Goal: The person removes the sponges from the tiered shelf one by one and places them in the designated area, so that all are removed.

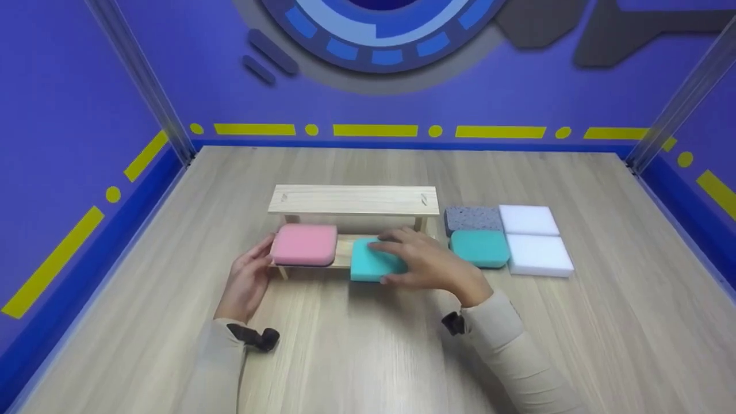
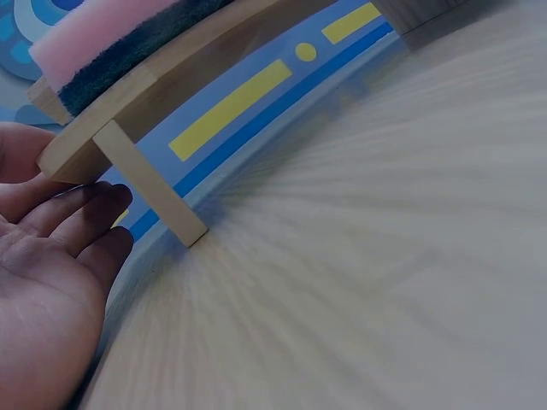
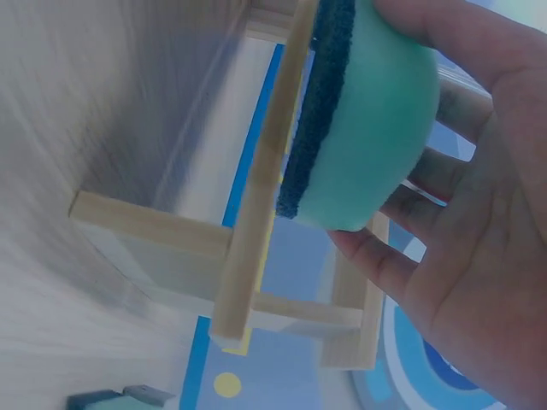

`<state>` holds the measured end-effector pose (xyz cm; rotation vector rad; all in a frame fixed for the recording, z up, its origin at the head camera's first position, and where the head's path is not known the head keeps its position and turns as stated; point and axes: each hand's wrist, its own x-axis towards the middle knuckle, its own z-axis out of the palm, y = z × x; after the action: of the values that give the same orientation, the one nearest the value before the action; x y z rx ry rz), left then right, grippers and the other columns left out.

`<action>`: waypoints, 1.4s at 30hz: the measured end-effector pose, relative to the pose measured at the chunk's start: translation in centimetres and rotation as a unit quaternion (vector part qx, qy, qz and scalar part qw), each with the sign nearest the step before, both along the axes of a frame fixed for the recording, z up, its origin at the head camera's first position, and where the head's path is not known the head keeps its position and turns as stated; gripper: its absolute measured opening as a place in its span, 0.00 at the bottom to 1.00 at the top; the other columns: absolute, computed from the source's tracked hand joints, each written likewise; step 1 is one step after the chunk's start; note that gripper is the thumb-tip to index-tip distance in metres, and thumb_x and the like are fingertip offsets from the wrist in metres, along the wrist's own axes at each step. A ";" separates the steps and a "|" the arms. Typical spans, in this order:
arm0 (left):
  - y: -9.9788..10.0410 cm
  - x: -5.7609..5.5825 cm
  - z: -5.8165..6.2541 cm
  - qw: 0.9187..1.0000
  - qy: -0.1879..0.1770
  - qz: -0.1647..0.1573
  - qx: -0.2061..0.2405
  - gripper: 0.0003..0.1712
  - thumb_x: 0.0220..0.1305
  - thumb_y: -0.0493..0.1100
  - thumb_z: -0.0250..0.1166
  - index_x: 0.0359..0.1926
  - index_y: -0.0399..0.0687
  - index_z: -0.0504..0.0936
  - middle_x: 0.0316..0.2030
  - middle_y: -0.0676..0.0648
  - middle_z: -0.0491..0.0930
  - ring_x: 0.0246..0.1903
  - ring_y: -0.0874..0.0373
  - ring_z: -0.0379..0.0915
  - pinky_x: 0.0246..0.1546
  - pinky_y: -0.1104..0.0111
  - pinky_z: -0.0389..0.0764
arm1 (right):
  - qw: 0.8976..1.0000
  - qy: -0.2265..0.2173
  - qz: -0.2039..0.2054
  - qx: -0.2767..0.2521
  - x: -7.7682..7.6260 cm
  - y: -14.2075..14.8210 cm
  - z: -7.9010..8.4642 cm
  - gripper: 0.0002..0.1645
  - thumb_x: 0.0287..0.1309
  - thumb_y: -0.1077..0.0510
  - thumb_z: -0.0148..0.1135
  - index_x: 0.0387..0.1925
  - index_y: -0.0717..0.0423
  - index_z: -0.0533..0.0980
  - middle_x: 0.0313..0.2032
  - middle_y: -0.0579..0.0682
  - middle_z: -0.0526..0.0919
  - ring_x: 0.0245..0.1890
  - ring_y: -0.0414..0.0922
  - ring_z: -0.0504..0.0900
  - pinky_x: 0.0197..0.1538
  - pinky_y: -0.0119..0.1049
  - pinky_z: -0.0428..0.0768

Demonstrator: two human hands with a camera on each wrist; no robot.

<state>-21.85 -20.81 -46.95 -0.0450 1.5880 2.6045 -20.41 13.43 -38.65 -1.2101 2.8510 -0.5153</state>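
Observation:
A small two-step wooden shelf (image 1: 353, 200) stands on the table. On the left of its lower step lies a pink sponge (image 1: 305, 244), its dark scouring side down in the left wrist view. My left hand (image 1: 247, 282) grips the left end of that step, thumb at the board's edge and fingers (image 2: 94, 218) bent beneath it. With the thumb and fingers of my right hand (image 1: 434, 261), I pinch a turquoise sponge (image 1: 371, 264) by its sides. Its dark scouring layer (image 3: 320, 111) faces the lower board (image 3: 261, 196), close over it.
To the shelf's right, a grey speckled sponge (image 1: 472, 219), a green sponge (image 1: 480, 248) and two white sponges (image 1: 529, 220) sit close together on the wood-grain table (image 1: 356, 356). Blue walls (image 1: 345, 106) with yellow marks enclose the back and sides.

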 end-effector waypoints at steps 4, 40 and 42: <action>-0.1 0.2 -0.3 1.000 -0.003 0.001 -0.004 0.34 0.65 0.23 0.43 0.71 0.27 0.47 0.74 0.36 0.45 0.75 0.50 0.39 0.75 0.62 0.43 | 1.000 -0.013 0.002 -0.002 0.4 0.7 -0.1 0.37 0.55 0.44 0.67 0.65 0.47 0.70 0.62 0.52 0.72 0.63 0.50 0.70 0.65 0.47 0.71; 0.1 0.0 -0.1 1.000 -0.007 0.002 -0.016 0.33 0.66 0.25 0.44 0.71 0.28 0.49 0.74 0.37 0.47 0.74 0.50 0.43 0.74 0.61 0.48 | 0.987 -0.115 -0.117 0.000 2.4 10.5 0.4 0.46 0.49 0.53 0.72 0.70 0.41 0.63 0.63 0.56 0.67 0.58 0.54 0.69 0.57 0.54 0.75; 0.1 0.0 -0.2 1.000 -0.007 -0.001 -0.022 0.33 0.66 0.25 0.43 0.72 0.28 0.49 0.74 0.37 0.47 0.74 0.50 0.42 0.74 0.61 0.49 | 0.986 -0.117 -0.118 0.001 2.4 10.8 0.3 0.46 0.48 0.53 0.72 0.69 0.42 0.64 0.62 0.56 0.67 0.58 0.54 0.69 0.57 0.53 0.75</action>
<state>-21.81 -20.71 -47.11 -0.0649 1.6384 2.5624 -18.02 24.24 -38.40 -0.7566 2.8006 -0.6139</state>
